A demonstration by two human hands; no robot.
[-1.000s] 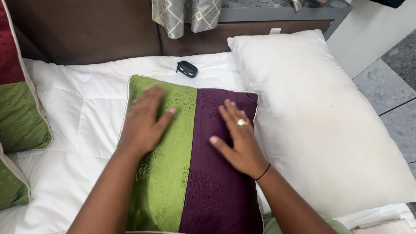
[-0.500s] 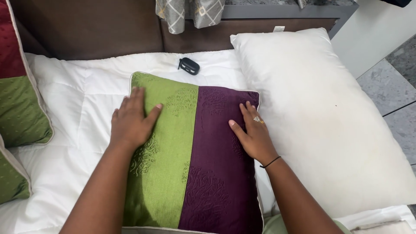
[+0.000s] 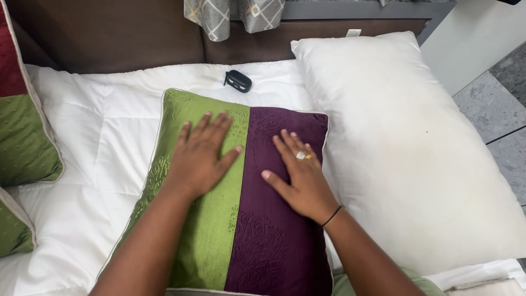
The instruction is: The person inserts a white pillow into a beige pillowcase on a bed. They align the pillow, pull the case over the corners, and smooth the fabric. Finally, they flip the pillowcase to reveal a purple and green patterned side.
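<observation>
A cushion (image 3: 241, 241), half green and half purple with pale piping, lies on a white quilt (image 3: 98, 142). My left hand (image 3: 200, 156) rests flat on its green half, fingers spread. On the purple half my right hand (image 3: 298, 175) lies flat as well, with a ring on one finger and a thin dark band at the wrist. Both palms press on the cushion's upper middle and neither hand holds anything.
A large white pillow (image 3: 416, 148) lies at the right, touching the cushion. A small black case (image 3: 238, 80) sits on the quilt near the brown headboard (image 3: 109, 33). Red and green cushions (image 3: 22, 137) stand at the left. Patterned fabric (image 3: 235, 16) hangs above.
Both hands have moved inward from the cushion's side edges to its middle, palms flat. The cushion has stayed where it was.
</observation>
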